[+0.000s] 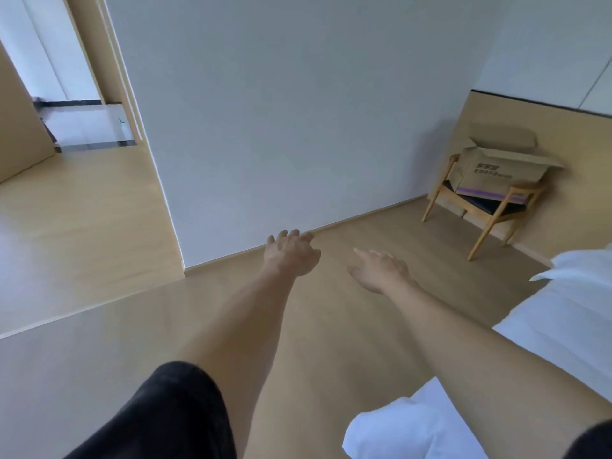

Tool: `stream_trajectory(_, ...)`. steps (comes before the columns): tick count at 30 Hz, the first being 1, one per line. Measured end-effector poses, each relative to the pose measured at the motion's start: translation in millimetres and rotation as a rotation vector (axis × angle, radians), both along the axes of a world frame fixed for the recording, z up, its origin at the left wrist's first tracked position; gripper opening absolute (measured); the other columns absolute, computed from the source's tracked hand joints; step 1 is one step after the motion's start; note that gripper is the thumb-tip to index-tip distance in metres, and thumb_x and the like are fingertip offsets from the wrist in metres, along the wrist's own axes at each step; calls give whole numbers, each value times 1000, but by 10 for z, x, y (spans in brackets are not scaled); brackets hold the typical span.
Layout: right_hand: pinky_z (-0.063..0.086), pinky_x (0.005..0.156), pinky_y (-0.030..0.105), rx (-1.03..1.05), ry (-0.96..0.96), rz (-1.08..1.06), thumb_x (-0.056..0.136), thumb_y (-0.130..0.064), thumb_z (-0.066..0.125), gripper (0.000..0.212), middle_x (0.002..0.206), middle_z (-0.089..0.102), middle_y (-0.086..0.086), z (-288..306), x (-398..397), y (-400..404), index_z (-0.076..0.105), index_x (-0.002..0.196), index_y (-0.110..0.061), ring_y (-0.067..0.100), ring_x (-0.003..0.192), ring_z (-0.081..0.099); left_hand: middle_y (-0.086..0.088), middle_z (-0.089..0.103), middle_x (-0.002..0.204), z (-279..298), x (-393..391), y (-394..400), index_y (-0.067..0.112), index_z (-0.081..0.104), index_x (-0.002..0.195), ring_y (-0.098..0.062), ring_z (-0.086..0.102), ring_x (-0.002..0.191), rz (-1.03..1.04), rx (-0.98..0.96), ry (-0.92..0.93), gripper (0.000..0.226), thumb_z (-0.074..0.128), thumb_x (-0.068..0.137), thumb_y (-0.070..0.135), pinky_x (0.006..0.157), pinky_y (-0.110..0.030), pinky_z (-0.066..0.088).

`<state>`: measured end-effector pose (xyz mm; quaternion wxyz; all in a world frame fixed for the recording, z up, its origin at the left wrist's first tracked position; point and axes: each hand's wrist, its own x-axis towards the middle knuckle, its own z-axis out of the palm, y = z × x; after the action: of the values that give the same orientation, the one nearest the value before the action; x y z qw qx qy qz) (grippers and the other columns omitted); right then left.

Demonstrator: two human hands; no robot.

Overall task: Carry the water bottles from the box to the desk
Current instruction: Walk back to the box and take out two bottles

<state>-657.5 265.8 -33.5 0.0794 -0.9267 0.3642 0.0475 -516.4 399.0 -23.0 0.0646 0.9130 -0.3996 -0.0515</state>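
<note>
An open cardboard box (490, 172) with raised flaps and a purple stripe stands on a wooden armchair (496, 210) in the far right corner. Its inside is hidden, and no water bottle or desk shows. My left hand (291, 253) and my right hand (377, 270) are stretched out in front of me over the wooden floor, both with nothing in them and fingers apart. The two hands are well short of the box, to its left and nearer to me.
A white wall (298, 127) runs ahead, its corner jutting out at the left. A doorway (89, 127) opens at the far left. A bed with white bedding (546, 342) lies along the right edge. Wooden floor (99, 359) stretches between them.
</note>
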Motion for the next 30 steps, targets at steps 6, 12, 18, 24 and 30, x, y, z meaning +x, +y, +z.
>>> stream_trajectory(6, 28, 116, 46, 13, 32, -122, 97, -61, 37, 64, 159, 38, 4, -100, 271, -626, 28, 155, -37, 27, 145, 34, -1, 40, 155, -159, 352, -878, 33, 33, 154, -24, 31, 145, -150, 50, 20, 56, 33, 101, 49, 115, -43, 25)
stream_trajectory(12, 25, 116, 47, 59, 37, -223, 98, -61, 38, 63, 160, 36, 5, -296, 555, -1495, 29, 155, -36, 26, 147, 31, 0, 36, 158, -288, 647, -1866, 33, 30, 156, -23, 27, 147, -246, 88, 4, 57, 32, 102, 51, 119, -44, 22)
stream_trajectory(18, 25, 114, 48, 115, -15, -252, 97, -60, 38, 63, 157, 39, 7, -337, 984, -2587, 32, 153, -34, 28, 145, 33, -1, 46, 147, -188, 1123, -2965, 30, 39, 150, -24, 36, 139, -265, 115, -24, 51, 33, 101, 45, 114, -43, 27)
stream_trajectory(24, 28, 110, 48, 122, -19, -313, 97, -60, 37, 63, 157, 39, 7, -243, 1146, -3699, 32, 154, -33, 29, 143, 35, -2, 47, 147, -55, 1274, -4242, 29, 39, 151, -24, 36, 140, -308, 74, 11, 51, 34, 102, 44, 115, -43, 28)
stream_trajectory(30, 26, 112, 51, 141, 17, -418, 98, -61, 36, 64, 160, 35, 7, -250, 1060, -4504, 29, 155, -32, 31, 145, 32, -2, 45, 151, -112, 1166, -5259, 28, 39, 151, -25, 37, 142, -436, 69, 23, 52, 35, 102, 46, 114, -43, 29)
